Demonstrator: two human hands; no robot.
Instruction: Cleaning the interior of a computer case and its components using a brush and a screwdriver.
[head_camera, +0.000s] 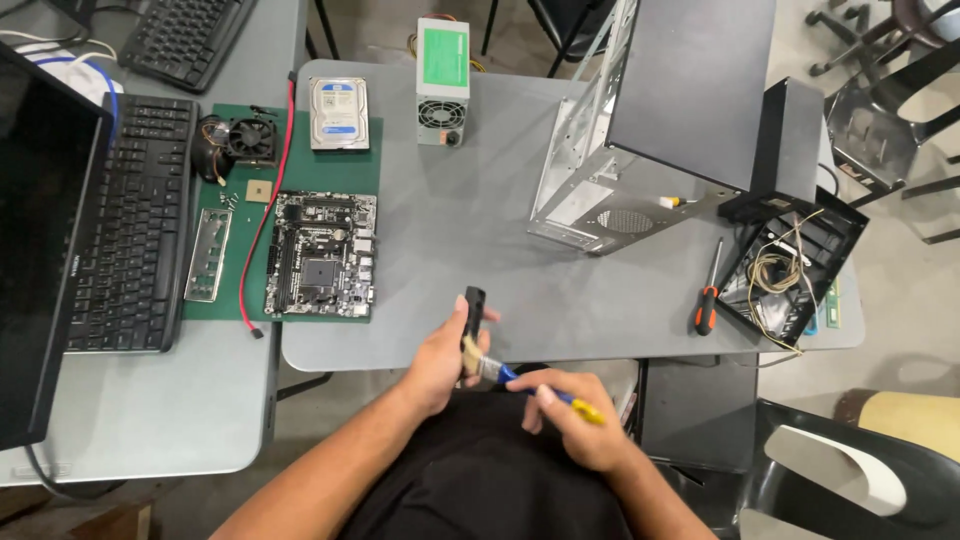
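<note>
Grey work table (450, 250) fills the view, its near edge just beyond both hands, which work low over a dark lap.

Left hand (440, 360): fingers curled and pressed together around a slim black rectangular module (474, 305), thumb along its side. Module stands roughly upright, its top end projecting above the fingers, its lower part hidden in the grip.

Right hand (580, 425): fingers pinched around a small brush with a blue and yellow plastic handle (545, 392). Yellow end pokes out past the knuckles to the right; the blue shaft runs left from the fingertips to a metal ferrule and pale bristles. Bristles meet the lower part of the module, right against the left thumb.

Beyond the left fingers, on a green mat (300, 240): a black motherboard (320, 255), a silver hard drive (338, 113), a black cooling fan (250, 138), a small square processor chip (259, 192), a metal port plate (208, 255). Further left, a black keyboard (135, 225) and dark monitor (40, 250).

Straight ahead, well apart from the fingers, a grey power supply unit with a green label (442, 80).

Beyond the right fingers: an open metal computer case (640, 130), an orange-handled screwdriver (709, 295), a black front panel with loose wires (790, 265).
</note>
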